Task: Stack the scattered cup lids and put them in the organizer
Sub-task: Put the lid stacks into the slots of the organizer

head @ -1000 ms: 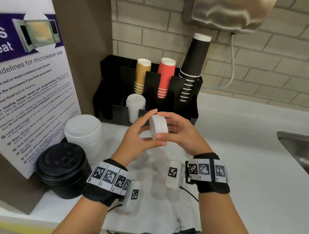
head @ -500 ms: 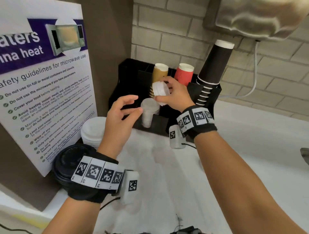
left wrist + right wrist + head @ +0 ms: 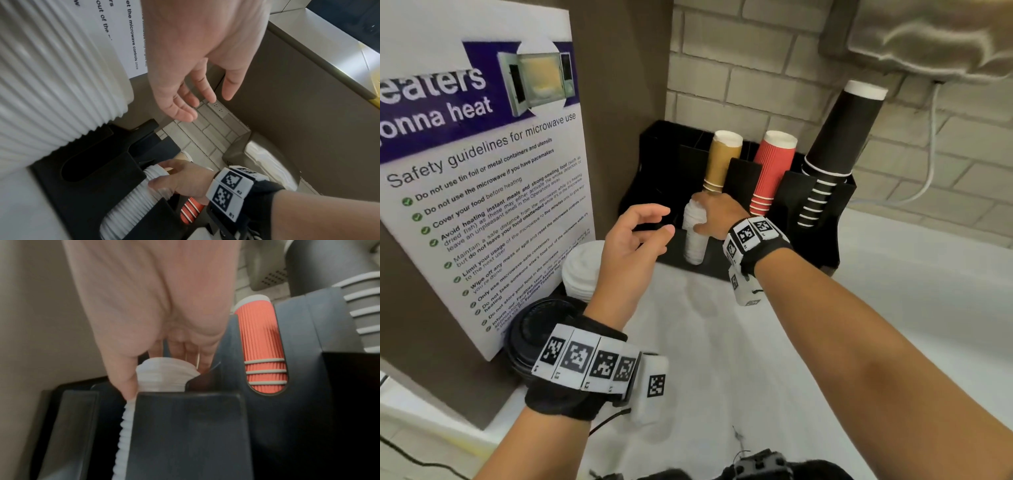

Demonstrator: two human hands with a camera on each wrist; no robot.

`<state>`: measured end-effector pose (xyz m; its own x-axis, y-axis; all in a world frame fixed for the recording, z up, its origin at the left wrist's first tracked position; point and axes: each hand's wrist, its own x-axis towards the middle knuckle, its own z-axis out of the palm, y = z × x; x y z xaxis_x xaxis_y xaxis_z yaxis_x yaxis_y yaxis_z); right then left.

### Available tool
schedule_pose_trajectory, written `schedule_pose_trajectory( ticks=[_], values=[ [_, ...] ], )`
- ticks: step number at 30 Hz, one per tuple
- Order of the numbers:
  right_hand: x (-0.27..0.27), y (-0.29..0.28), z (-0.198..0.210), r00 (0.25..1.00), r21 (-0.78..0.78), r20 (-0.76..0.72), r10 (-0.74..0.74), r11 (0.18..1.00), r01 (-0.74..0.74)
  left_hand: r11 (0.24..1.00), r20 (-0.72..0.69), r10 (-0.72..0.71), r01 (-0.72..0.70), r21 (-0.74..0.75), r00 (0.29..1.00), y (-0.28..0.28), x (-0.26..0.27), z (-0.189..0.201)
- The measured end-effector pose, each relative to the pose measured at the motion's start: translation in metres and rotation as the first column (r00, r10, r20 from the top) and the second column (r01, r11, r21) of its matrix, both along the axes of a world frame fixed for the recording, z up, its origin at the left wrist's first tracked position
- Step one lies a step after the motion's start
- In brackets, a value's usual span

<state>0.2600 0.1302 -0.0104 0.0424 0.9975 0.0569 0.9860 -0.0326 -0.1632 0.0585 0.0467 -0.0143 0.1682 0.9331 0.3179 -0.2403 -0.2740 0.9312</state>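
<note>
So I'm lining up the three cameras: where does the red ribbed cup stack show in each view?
Head: red cup stack stands upper centre in the black organizer, just right of the right hand.
Left wrist: only a striped red bit shows at bottom centre, below that hand.
Right wrist: it fills the organizer's slot, centre right.
Shared landmark: the small white lid stack under the right hand.

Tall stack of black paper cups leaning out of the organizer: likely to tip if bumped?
Probably. The black paper cup stack leans right, most of it above the black organizer slot. Likely light paper, so easily knocked, though nested cups should stay together.
</note>
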Motion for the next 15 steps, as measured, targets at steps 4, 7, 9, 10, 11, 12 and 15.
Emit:
schedule_pose_trajectory(
  ticks=[4, 7, 9, 10, 11, 12, 15],
  values=[
    [-0.010, -0.007, -0.005, 0.950, 0.034, 0.309, -0.052, 0.998, 0.044, 1.000, -0.001, -0.005, 0.005, 0.001, 1.000, 0.001, 0.003, -0.002],
    [-0.021, -0.011, -0.012, 0.923, 0.106, 0.370, -0.103, 0.992, 0.068, 1.000, 0.001, -0.014, 0.014, 0.003, 1.000, 0.000, 0.006, -0.004],
    [-0.025, -0.014, -0.018, 0.917, 0.136, 0.384, -0.107, 0.989, 0.058, 1.000, 0.001, -0.020, 0.020, 0.009, 1.000, -0.001, 0.007, -0.005],
    [-0.028, -0.015, -0.021, 0.914, 0.138, 0.393, -0.105, 0.989, 0.054, 1.000, -0.001, -0.021, 0.021, 0.011, 1.000, -0.001, 0.007, -0.006],
    [-0.030, -0.017, -0.023, 0.914, 0.130, 0.392, -0.106, 0.990, 0.059, 1.000, -0.003, -0.023, 0.023, 0.011, 1.000, -0.001, 0.007, -0.006],
    [-0.031, -0.017, -0.025, 0.919, 0.119, 0.377, -0.115, 0.990, 0.075, 1.000, -0.003, -0.025, 0.025, 0.011, 1.000, -0.001, 0.006, -0.006],
    [-0.033, -0.019, -0.023, 0.948, 0.077, 0.282, -0.146, 0.989, 0.129, 0.999, 0.000, -0.032, 0.032, 0.015, 0.999, -0.002, 0.005, -0.006]
  ],
)
